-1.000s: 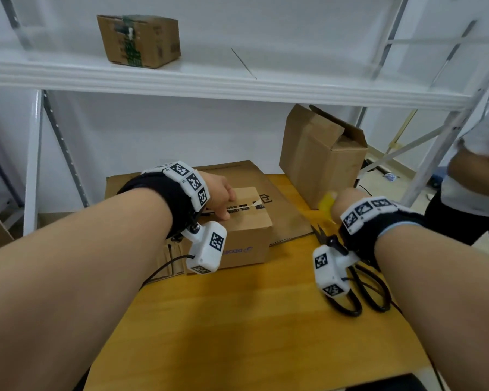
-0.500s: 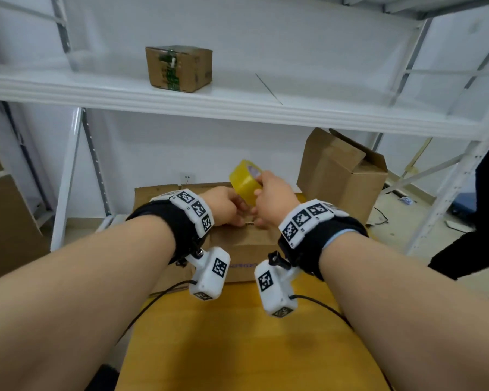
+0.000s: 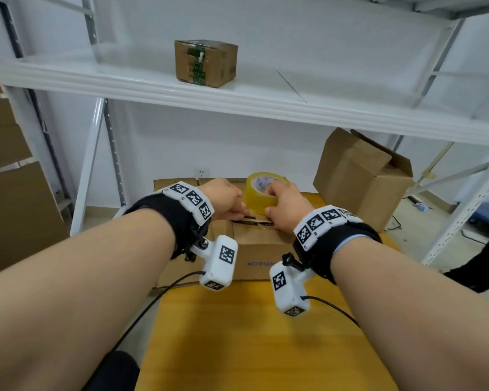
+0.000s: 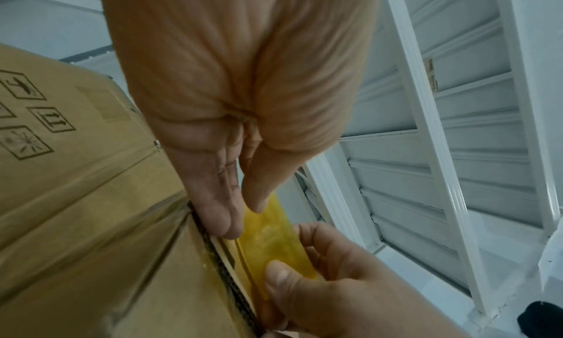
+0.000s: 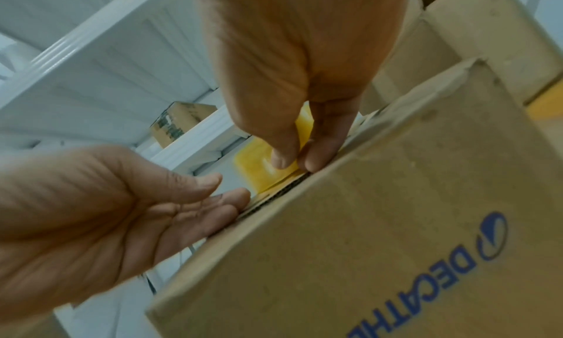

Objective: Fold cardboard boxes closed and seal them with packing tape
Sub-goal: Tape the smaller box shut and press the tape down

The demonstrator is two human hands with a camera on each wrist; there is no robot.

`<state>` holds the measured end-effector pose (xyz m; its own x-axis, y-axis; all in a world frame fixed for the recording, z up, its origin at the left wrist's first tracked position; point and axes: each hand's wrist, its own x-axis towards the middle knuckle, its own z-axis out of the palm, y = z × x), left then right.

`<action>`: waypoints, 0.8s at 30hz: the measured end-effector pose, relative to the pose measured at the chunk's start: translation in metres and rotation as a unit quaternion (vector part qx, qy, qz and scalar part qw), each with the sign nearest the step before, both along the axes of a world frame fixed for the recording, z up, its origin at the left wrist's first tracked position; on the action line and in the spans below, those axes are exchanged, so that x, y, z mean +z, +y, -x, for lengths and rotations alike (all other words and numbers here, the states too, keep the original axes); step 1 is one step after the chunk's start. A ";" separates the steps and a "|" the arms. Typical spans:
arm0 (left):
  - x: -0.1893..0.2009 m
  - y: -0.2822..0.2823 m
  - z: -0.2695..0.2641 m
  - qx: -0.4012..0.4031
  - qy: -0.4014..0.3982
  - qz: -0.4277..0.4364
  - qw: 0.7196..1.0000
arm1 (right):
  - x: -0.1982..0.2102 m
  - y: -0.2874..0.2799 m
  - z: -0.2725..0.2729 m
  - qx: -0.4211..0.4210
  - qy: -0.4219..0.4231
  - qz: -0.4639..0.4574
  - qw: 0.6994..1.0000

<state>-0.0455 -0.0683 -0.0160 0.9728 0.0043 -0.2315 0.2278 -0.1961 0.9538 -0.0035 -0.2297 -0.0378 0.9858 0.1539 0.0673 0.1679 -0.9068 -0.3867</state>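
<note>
With the Decathlon box (image 3: pixel 259 249) at the table's far edge folded shut but untaped, my right hand (image 3: pixel 284 203) grips the yellow tape roll (image 3: pixel 261 197) on its lid while my left hand (image 3: pixel 223 197) presses flat, fingers straight.

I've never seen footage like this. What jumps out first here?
The yellow roll of packing tape stands on top of the small brown cardboard box on the orange table; the right hand grips it, and the left hand rests flat on the box top beside it. Another taped brown box sits on the white shelf above.
</note>
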 end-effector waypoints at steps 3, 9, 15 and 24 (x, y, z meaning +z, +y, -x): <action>0.001 0.001 -0.001 0.014 -0.002 0.010 1.000 | 0.001 -0.001 0.002 0.006 -0.003 -0.106 0.994; 0.006 0.003 0.003 -0.037 0.038 0.061 0.997 | -0.008 -0.003 0.012 0.072 -0.029 -0.177 0.981; 0.004 0.001 -0.002 0.016 0.041 0.116 0.992 | 0.000 -0.006 0.022 0.097 -0.008 -0.179 0.979; 0.011 -0.001 -0.006 0.031 -0.028 0.143 0.989 | 0.023 -0.002 0.016 -0.018 0.033 -0.497 0.867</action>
<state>-0.0392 -0.0692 -0.0051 0.9842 0.0062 -0.1768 0.1754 0.0957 0.9798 -0.0198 -0.2313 -0.0149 0.9954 0.0214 0.0932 0.0952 -0.1242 -0.9877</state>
